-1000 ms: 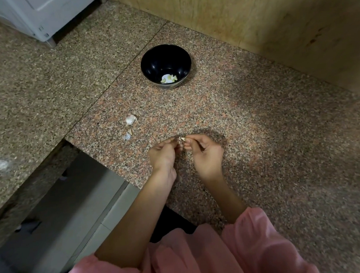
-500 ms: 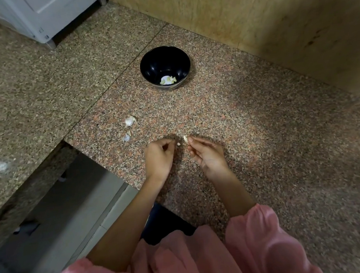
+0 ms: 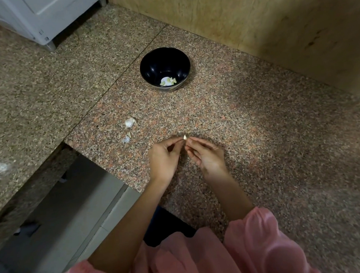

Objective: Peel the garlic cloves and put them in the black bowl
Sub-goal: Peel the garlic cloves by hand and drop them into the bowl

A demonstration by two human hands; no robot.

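A black bowl (image 3: 164, 60) stands on the speckled granite counter (image 3: 261, 140) and holds a few pale peeled cloves (image 3: 168, 81) at its bottom. Below it, over the counter's front part, my right hand (image 3: 206, 155) pinches a small garlic clove (image 3: 184, 137) at its fingertips. My left hand (image 3: 163, 159) is close beside it, thumb and forefinger curled together right next to the clove; whether they touch it I cannot tell. An unpeeled clove (image 3: 129, 122) and bits of skin (image 3: 127, 138) lie left of my hands.
The counter ends in a corner edge just left of my left hand, with a lower gap and floor below. A wooden wall panel (image 3: 251, 12) runs behind the bowl. A white appliance (image 3: 42, 15) stands at the far left back.
My hands parted slightly half a second ago and have come back together at the clove. The view has shifted a little; the bowl and loose clove have not moved.
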